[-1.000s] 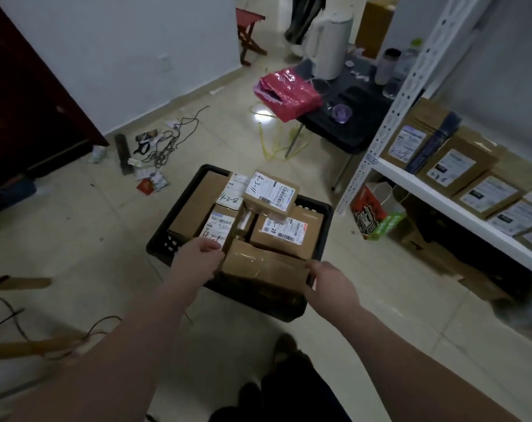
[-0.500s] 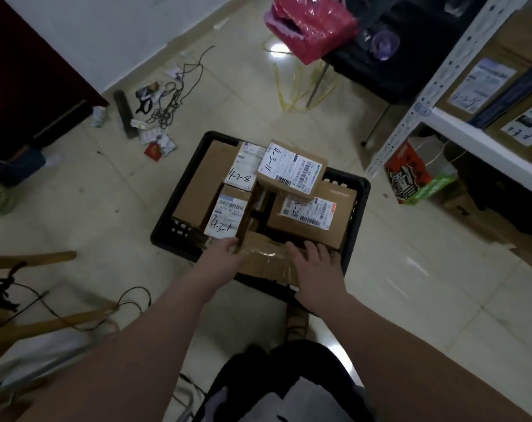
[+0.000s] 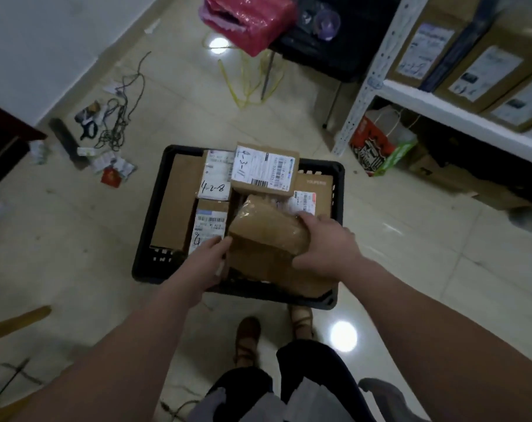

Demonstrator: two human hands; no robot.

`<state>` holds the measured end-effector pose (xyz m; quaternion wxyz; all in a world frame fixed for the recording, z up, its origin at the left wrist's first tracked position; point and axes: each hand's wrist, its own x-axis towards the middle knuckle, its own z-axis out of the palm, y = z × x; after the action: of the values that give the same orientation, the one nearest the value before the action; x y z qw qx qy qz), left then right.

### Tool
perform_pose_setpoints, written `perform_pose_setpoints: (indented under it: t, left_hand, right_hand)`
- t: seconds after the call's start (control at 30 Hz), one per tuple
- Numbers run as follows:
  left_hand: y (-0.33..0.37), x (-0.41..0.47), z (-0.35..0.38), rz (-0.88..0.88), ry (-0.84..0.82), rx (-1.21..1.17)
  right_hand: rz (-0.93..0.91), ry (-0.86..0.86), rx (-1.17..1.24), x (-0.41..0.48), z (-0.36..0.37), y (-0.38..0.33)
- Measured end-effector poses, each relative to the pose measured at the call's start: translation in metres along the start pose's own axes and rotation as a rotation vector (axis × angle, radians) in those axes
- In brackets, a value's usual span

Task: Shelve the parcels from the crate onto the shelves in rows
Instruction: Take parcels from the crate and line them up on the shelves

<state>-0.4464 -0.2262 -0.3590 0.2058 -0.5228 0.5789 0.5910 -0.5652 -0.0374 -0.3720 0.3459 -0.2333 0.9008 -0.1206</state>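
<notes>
A black crate point(image 3: 149, 236) stands on the floor in front of me, filled with several brown cardboard parcels, some with white labels. A taped brown parcel point(image 3: 267, 229) is tilted up at the crate's near side. My right hand point(image 3: 328, 242) grips its right end, fingers curled over the top edge. My left hand point(image 3: 207, 260) holds its left end from the side. A labelled parcel point(image 3: 263, 169) lies on top at the far side. The white shelf point(image 3: 459, 109) at the right carries a row of labelled parcels point(image 3: 484, 74).
A printed paper bag point(image 3: 377, 147) and flat cardboard sit under the shelf. A black table point(image 3: 325, 53) with a red bag point(image 3: 249, 16) stands beyond the crate. Cables and litter point(image 3: 106, 138) lie on the tiled floor at left. My feet point(image 3: 249, 333) are just behind the crate.
Both hands have taken hold of the taped parcel and tipped it up out of the crate. The camera has dropped to look more steeply down.
</notes>
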Motion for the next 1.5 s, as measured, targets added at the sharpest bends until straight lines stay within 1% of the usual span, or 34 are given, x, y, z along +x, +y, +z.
perform_pose_setpoints:
  t: [0.07,0.13,0.27,0.37,0.43,0.47,0.5,0.53,0.6,0.7,0.77,0.87,0.97,1.03,1.07,1.13,1.2,1.23,1.3,1.33,1.37,1.4,1.43,1.47,1.5]
  left_hand:
    - [0.016,-0.009,-0.006,0.042,-0.041,-0.017]
    - [0.030,-0.019,-0.011,0.097,-0.080,-0.021]
    - [0.065,-0.045,-0.011,0.228,-0.190,-0.037]
    - [0.091,-0.070,-0.006,0.307,-0.298,-0.085]
    - [0.106,-0.086,-0.003,0.355,-0.387,-0.092]
    - [0.113,-0.094,-0.002,0.376,-0.428,-0.088]
    - [0.120,-0.104,-0.003,0.404,-0.460,-0.086]
    - [0.128,-0.113,-0.004,0.425,-0.476,-0.094]
    - [0.142,-0.130,-0.006,0.420,-0.520,-0.152]
    - [0.156,-0.152,-0.007,0.347,-0.665,-0.292]
    - [0.159,-0.164,-0.006,0.320,-0.732,-0.304]
    - [0.158,-0.182,-0.001,0.316,-0.733,-0.244]
    - [0.154,-0.192,0.006,0.293,-0.691,-0.203]
    - [0.152,-0.197,0.010,0.287,-0.698,-0.238]
    - [0.152,-0.199,0.011,0.293,-0.708,-0.267]
    - [0.152,-0.204,0.013,0.339,-0.711,-0.325]
    - [0.152,-0.208,0.013,0.421,-0.676,-0.344]
    - [0.152,-0.209,0.013,0.457,-0.657,-0.342]
    - [0.153,-0.211,0.014,0.503,-0.630,-0.340]
    - [0.153,-0.212,0.013,0.522,-0.619,-0.337]
    - [0.154,-0.212,0.013,0.551,-0.600,-0.325]
    - [0.156,-0.212,0.013,0.597,-0.574,-0.301]
    - [0.158,-0.213,0.013,0.657,-0.542,-0.257]
    - [0.161,-0.215,0.012,0.729,-0.512,-0.191]
    - [0.164,-0.220,0.012,0.810,-0.486,-0.096]
  right_hand:
    - [0.080,0.000,0.157,-0.012,-0.033,0.001]
    - [0.150,0.015,0.385,-0.031,-0.060,0.003]
    - [0.265,0.172,0.906,-0.081,-0.087,0.007]
    - [0.246,0.277,1.184,-0.115,-0.093,0.010]
    - [0.201,0.360,1.301,-0.135,-0.101,0.007]
    - [0.169,0.420,1.321,-0.145,-0.104,0.004]
    - [0.135,0.496,1.290,-0.157,-0.107,-0.001]
    - [0.109,0.572,1.191,-0.166,-0.109,-0.004]
    - [0.098,0.710,0.881,-0.184,-0.113,-0.014]
    - [0.077,0.943,0.388,-0.202,-0.113,-0.021]
    - [0.006,1.099,0.156,-0.209,-0.111,-0.015]
    - [-0.078,1.283,-0.124,-0.218,-0.109,-0.005]
    - [-0.175,1.406,-0.282,-0.232,-0.114,-0.007]
    - [-0.159,1.445,-0.270,-0.239,-0.118,-0.009]
    - [-0.110,1.457,-0.190,-0.242,-0.119,-0.009]
    - [0.066,1.469,0.112,-0.249,-0.119,-0.012]
    - [0.245,1.469,0.444,-0.254,-0.120,-0.008]
    - [0.305,1.472,0.597,-0.256,-0.121,-0.005]
    - [0.348,1.463,0.894,-0.259,-0.124,0.001]
    - [0.364,1.451,0.998,-0.261,-0.126,0.002]
    - [0.379,1.447,1.022,-0.262,-0.128,0.003]
    - [0.390,1.445,0.960,-0.264,-0.130,0.002]
    - [0.378,1.421,0.835,-0.265,-0.132,0.001]
    - [0.345,1.356,0.682,-0.267,-0.135,-0.002]
    - [0.298,1.254,0.534,-0.268,-0.139,-0.006]
